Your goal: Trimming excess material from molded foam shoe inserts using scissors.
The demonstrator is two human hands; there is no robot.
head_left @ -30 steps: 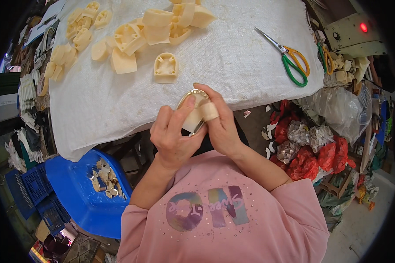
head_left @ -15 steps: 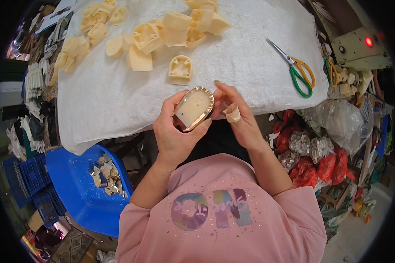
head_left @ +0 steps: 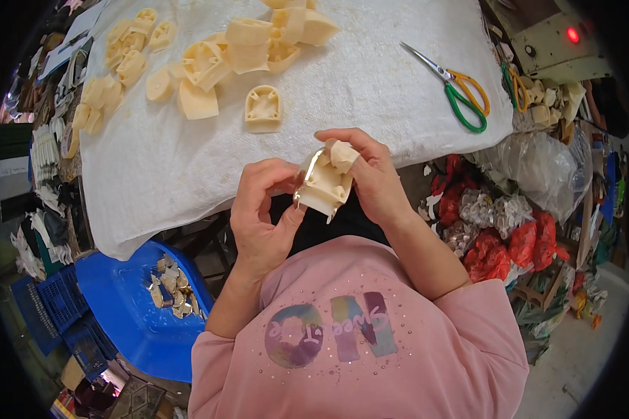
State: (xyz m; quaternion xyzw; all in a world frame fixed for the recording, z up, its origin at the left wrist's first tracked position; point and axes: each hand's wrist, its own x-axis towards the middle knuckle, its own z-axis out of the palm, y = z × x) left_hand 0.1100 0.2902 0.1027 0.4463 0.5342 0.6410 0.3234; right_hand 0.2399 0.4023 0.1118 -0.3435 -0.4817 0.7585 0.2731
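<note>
Between my hands, in front of my chest, is a beige plastic shoe heel [head_left: 326,183], its hollow ribbed side turned up. A shiny gold covering edges its left side. My right hand [head_left: 376,176] grips it from the right, with the thumb, wrapped in beige tape, pressed into the hollow. My left hand [head_left: 262,208] holds the gold-covered left edge between thumb and fingers; some fingertips are hidden behind the heel. Just beyond, on the white cloth [head_left: 189,160], a bare heel [head_left: 263,110] lies hollow side up.
More beige heels [head_left: 248,43] lie in heaps at the far left and middle. Scissors [head_left: 456,84] with green and yellow handles lie at the right. Below the table's left edge is a blue tub [head_left: 129,332] holding gold pieces [head_left: 171,286]. Red plastic bags [head_left: 493,258] sit at the right.
The heel has been turned from its gold-rimmed face to its hollow side. My right hand has closed on it, its taped thumb now inside. The view has shifted slightly.
</note>
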